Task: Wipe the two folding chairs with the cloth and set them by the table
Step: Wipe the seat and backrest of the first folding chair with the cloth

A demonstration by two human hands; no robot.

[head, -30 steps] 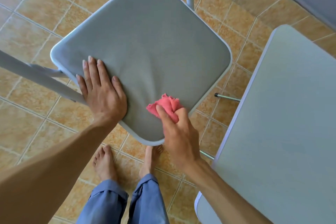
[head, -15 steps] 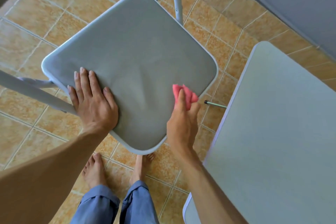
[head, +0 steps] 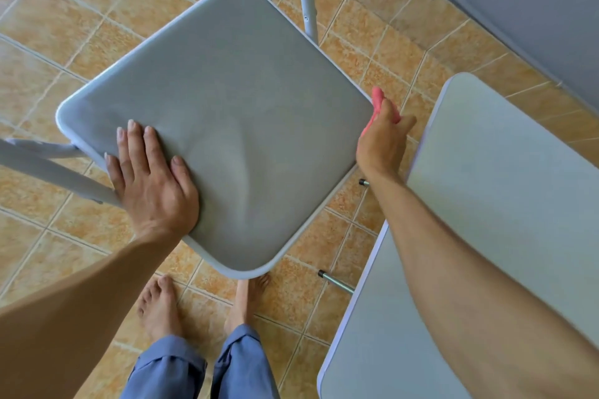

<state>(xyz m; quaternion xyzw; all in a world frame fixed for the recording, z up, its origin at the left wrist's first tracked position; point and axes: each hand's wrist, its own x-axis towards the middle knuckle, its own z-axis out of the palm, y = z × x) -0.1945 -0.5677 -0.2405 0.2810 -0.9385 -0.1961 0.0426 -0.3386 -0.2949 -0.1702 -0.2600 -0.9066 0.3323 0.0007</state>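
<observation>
A grey folding chair's padded seat (head: 233,107) fills the middle of the head view, with its pale metal legs showing at the top and left. My left hand (head: 152,178) presses flat on the seat's near left part, fingers straight. My right hand (head: 382,136) holds the pink cloth (head: 377,99) against the seat's right edge; only a strip of the cloth shows past the fingers. A pale grey table top (head: 486,191) lies at the right, close to the chair.
Tan floor tiles surround the chair. My bare feet (head: 158,311) stand just under the seat's near corner. Thin metal table legs (head: 335,282) stick out between chair and table. A grey wall runs along the top right.
My right hand has wiped the cloth from the seat's near edge outward to its right edge. My left hand has stayed pressed on the seat.
</observation>
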